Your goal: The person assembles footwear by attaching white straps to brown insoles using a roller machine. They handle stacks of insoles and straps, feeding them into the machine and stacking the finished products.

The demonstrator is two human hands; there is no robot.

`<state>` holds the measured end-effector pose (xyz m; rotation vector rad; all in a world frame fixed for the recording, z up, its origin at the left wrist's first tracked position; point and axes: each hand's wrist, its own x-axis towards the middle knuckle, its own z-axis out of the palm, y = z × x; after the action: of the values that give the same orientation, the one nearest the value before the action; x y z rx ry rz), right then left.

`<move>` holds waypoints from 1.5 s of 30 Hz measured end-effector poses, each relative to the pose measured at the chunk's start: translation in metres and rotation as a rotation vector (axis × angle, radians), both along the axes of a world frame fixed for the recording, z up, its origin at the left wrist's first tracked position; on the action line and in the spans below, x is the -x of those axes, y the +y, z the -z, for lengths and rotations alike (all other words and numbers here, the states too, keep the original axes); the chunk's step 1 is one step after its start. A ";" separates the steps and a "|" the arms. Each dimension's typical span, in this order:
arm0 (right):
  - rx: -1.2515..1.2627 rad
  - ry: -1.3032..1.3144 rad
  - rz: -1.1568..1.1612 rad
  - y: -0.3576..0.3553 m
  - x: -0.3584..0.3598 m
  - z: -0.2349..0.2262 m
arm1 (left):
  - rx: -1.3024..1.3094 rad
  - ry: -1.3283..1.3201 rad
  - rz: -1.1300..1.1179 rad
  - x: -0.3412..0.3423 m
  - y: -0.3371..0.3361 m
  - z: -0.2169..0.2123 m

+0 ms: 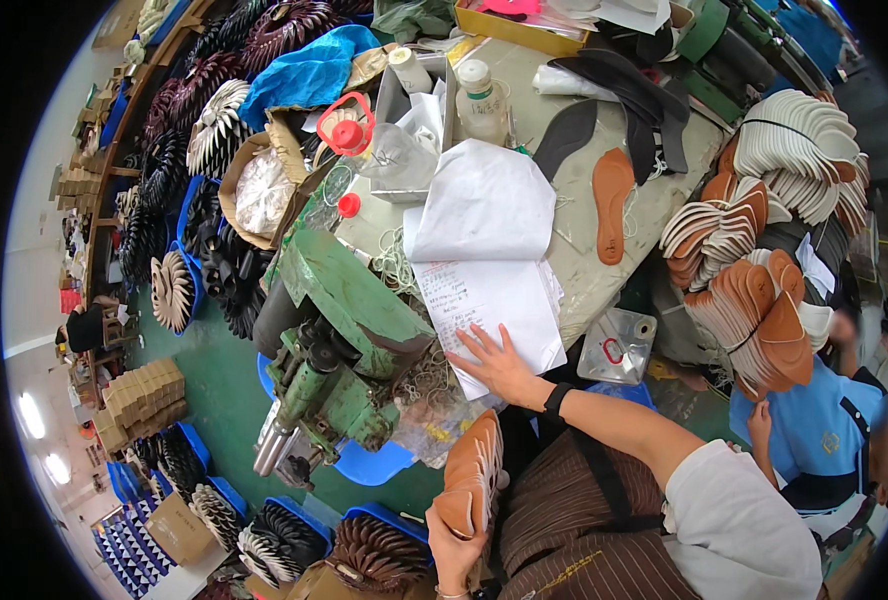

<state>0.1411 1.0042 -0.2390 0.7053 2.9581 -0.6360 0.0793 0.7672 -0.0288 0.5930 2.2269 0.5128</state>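
Note:
My right hand (499, 362), with a black band at its wrist, lies on a notebook (489, 300), fingers spread over the lower page of handwriting. The notebook's upper page (484, 205) curls up off the table. Low in the picture my left hand (454, 545) grips a stack of brown insoles (469, 475) with pale undersides, held upright near my striped apron (584, 500). Part of the left palm is hidden behind the stack. A single brown insole (612, 205) lies flat on the table to the right of the notebook, next to a dark grey insole (564, 138).
A green machine (344, 310) stands left of the notebook. Behind are a bottle (482, 105), a red-capped jug (394, 150) and a grey bin (442, 85). Bundled insoles (754, 320) pile up at the right, near a person in blue (814, 425). A clear plastic box (617, 345) sits by my right forearm.

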 end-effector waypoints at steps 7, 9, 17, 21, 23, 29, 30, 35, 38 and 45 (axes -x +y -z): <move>-0.009 -0.001 0.022 -0.003 0.000 -0.001 | 0.008 -0.016 0.005 -0.001 0.006 -0.002; -0.004 -0.008 0.015 -0.002 0.000 -0.004 | 0.015 -0.007 0.004 -0.001 0.003 -0.001; -0.014 -0.034 0.004 -0.002 -0.001 -0.006 | 0.024 -0.019 -0.005 -0.001 0.002 0.000; -0.015 -0.024 0.006 -0.002 -0.001 -0.005 | 0.036 -0.029 -0.007 -0.001 0.005 -0.001; -0.021 -0.035 0.000 -0.002 0.000 -0.006 | 0.039 -0.010 0.013 -0.001 0.004 0.000; -0.026 -0.012 0.019 -0.004 0.000 0.000 | 0.029 0.003 0.031 -0.001 0.002 0.000; -0.019 -0.019 0.014 -0.004 0.000 0.000 | 0.030 0.003 0.030 -0.001 0.002 0.000; -0.030 -0.011 0.018 -0.006 0.001 0.004 | 0.043 -0.005 0.011 -0.001 0.006 -0.002; -0.031 -0.028 0.014 -0.006 0.001 0.004 | 0.042 -0.003 0.007 -0.002 0.009 -0.005; -0.035 -0.024 0.020 -0.007 0.002 0.006 | 0.033 0.004 0.013 -0.002 0.006 -0.003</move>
<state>0.1394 0.9967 -0.2446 0.7405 2.9510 -0.5736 0.0811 0.7729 -0.0258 0.5909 2.2297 0.4676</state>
